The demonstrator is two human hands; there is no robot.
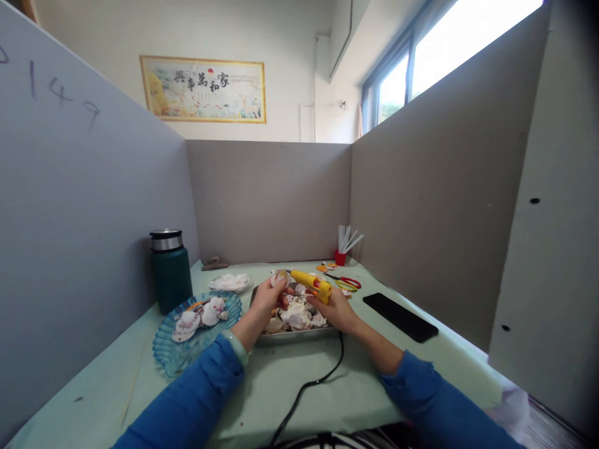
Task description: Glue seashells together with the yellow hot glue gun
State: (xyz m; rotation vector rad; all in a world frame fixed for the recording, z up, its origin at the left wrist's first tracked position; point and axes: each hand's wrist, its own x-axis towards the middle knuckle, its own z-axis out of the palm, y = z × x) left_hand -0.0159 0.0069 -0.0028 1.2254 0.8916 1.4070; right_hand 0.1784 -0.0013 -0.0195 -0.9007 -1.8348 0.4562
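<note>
My left hand (pixel 269 298) pinches a small pale shell (pixel 279 279) above a metal tray (pixel 299 337) filled with several shells. My right hand (pixel 334 308) grips a yellow glue gun (pixel 311 284) whose nozzle points left at the shell, almost touching it. The gun's black cord (pixel 309 386) runs from under my right hand toward the table's front edge. Both arms wear blue sleeves.
A blue glass plate (pixel 166 355) with shells lies at the left, a dark green flask (pixel 170 269) behind it. A black phone (pixel 399 316), red-yellow scissors (pixel 345 283) and a red cup of white sticks (pixel 340 257) sit right. Grey partition walls enclose the table.
</note>
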